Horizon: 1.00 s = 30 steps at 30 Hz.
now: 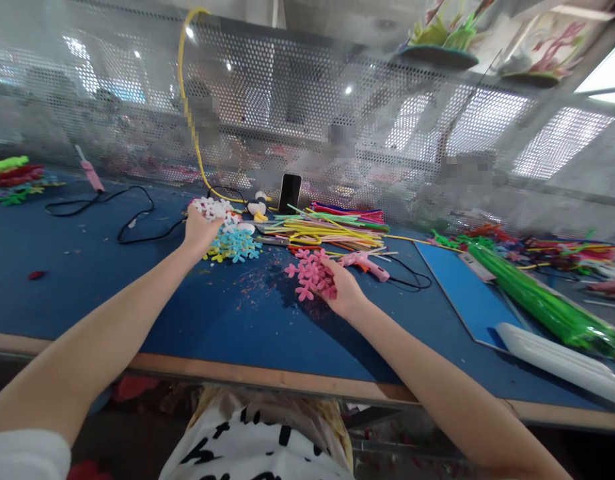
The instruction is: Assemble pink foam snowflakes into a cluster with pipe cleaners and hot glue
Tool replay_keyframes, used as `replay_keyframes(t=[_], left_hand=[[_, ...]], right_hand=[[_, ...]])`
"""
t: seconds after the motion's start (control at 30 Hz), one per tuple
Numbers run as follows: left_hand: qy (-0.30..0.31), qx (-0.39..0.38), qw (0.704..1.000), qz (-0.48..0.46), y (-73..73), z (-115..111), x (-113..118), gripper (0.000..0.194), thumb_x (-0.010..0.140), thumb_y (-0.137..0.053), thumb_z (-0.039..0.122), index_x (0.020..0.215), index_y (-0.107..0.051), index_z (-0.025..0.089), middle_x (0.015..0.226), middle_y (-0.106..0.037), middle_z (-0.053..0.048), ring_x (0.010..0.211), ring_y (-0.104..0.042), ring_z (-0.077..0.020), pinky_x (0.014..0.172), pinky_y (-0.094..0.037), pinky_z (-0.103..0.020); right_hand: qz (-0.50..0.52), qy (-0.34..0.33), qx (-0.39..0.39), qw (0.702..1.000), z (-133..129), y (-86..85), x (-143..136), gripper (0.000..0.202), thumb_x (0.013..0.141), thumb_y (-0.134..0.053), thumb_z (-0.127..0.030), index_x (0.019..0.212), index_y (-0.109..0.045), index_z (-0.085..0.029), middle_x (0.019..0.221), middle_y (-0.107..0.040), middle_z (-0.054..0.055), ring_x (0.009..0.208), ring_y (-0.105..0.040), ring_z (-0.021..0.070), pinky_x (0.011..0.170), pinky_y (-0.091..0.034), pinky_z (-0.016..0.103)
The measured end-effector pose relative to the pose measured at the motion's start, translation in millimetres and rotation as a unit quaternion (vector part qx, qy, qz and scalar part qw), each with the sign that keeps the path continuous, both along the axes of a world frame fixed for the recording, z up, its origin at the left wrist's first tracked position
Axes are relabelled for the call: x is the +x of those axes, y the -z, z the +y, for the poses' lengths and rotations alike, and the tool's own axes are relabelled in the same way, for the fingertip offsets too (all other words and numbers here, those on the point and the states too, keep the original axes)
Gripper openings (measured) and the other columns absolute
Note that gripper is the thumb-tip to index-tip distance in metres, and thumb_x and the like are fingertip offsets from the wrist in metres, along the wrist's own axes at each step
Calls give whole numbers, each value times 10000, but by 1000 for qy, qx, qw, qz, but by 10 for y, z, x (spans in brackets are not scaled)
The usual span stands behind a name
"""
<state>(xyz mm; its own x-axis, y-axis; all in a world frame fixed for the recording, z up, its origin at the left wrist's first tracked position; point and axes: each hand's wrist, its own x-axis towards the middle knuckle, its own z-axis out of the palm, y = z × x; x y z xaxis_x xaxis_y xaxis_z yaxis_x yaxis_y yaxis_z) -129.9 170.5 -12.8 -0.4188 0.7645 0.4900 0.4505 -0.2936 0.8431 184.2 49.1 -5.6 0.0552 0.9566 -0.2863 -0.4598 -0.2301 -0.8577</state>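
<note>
My right hand is closed around a bunch of pink flower shapes, held over the blue table. At the left, my left hand grips white flower shapes above the pile. Light blue flower shapes lie just right of that hand, with yellow ones partly under them. Behind my right hand rests a pink glue gun. Long coloured pipe cleaners lie in a heap beyond both hands.
A phone stands upright near the perforated screen, beside a small bird figure. Black cable runs across the left side. At right are a blue board, a green bundle and white sticks.
</note>
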Motion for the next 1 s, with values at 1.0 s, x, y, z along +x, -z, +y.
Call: replay_keyframes(t=[1.0], left_hand=[[40,-8,996,80,-179,-328,269,506,739,-689,193,1221,-539,168,995,-685,-103,969,-651,-291,1020,-462,-521]], right_hand=[[-49,-90,105,989,-141,-24,-33,144,750,-701,-207,852,-766,-127,705,-706,42,578,-613,121,572,-534,255]])
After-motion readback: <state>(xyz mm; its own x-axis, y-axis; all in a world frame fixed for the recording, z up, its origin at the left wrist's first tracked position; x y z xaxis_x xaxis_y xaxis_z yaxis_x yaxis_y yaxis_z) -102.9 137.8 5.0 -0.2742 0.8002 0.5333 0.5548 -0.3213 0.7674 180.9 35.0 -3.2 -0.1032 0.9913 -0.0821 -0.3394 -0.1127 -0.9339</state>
